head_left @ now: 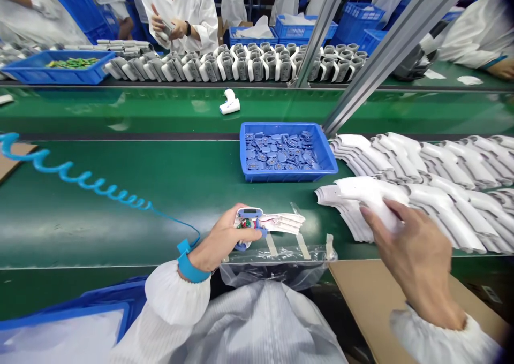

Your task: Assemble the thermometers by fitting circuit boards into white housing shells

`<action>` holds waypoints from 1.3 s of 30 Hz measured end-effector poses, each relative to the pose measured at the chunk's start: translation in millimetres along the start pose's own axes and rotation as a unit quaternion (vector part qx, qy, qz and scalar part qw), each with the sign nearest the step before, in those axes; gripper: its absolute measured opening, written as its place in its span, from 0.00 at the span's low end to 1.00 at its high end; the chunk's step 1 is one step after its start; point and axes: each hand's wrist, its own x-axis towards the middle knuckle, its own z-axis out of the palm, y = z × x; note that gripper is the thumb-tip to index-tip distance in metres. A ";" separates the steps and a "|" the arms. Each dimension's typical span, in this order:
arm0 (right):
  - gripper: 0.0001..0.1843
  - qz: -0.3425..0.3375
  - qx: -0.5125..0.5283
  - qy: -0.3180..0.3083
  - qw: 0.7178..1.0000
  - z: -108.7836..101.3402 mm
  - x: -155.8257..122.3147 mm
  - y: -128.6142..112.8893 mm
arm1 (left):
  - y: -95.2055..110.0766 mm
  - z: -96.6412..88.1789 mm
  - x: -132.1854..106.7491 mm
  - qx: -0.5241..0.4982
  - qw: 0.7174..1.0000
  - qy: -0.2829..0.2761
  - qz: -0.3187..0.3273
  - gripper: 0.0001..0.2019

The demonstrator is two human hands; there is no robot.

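My left hand (223, 239) grips an open white device half (267, 222) with a small screen and coloured wires showing, held just above the green bench. A blue wrist strap (190, 265) with a coiled blue cord (80, 177) is on that wrist. My right hand (413, 254) reaches over the near row of white plastic shells (425, 203); its fingers curl round one shell at the left end of the row.
A blue tray (251, 175) of small round blue parts sits mid-bench. Several rows of white shells fill the right side. A clear plastic bag (281, 262) is taped at the bench edge, cardboard (373, 300) beside it. A person in white (180, 5) stands across the conveyor behind rows of assembled devices (241, 64).
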 end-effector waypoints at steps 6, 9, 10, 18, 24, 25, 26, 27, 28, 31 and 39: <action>0.34 -0.030 0.034 0.039 0.998 -15.5 -12.5 -19.7 | 1.7 10.7 2.6 0.032 0.999 0.037 -0.014 0.10; 0.30 -0.044 0.054 0.043 0.997 -18.2 -17.1 -23.0 | -2.5 15.9 6.4 0.020 0.999 0.048 -0.013 0.03; 0.29 -0.052 0.061 0.042 0.996 -19.4 -18.2 -23.5 | -3.8 16.4 7.4 0.017 0.999 0.051 -0.010 0.03; 0.24 -0.088 0.118 0.031 0.989 -29.8 -25.9 -32.5 | -7.1 -0.6 1.4 -0.034 0.998 -0.044 0.006 0.24; 0.17 -0.124 0.150 0.008 0.981 -27.2 -35.3 -48.4 | -8.7 -4.7 -3.3 -0.011 0.999 -0.037 0.019 0.25; 0.17 -0.129 0.151 0.004 0.980 -26.2 -36.7 -50.5 | -9.1 -4.4 -3.3 0.000 0.999 -0.028 0.022 0.25; 0.17 -0.135 0.153 0.002 0.979 -25.2 -38.0 -52.0 | -9.4 -3.9 -3.3 0.010 0.999 -0.020 0.027 0.25; 0.16 -0.138 0.155 0.002 0.978 -24.3 -39.1 -53.1 | -9.5 -3.4 -3.2 0.023 0.999 -0.010 0.032 0.24; 0.16 -0.141 0.157 0.000 0.977 -23.4 -40.1 -53.6 | -9.5 -2.8 -3.2 0.038 0.999 0.000 0.038 0.23; 0.16 -0.150 0.161 0.000 0.976 -19.7 -42.4 -52.4 | -8.4 -0.6 -3.5 0.080 0.996 0.031 0.034 0.18; 0.17 -0.172 0.169 0.028 0.970 -15.4 -46.5 -45.8 | -8.8 7.0 1.2 0.053 0.998 0.040 -0.022 0.08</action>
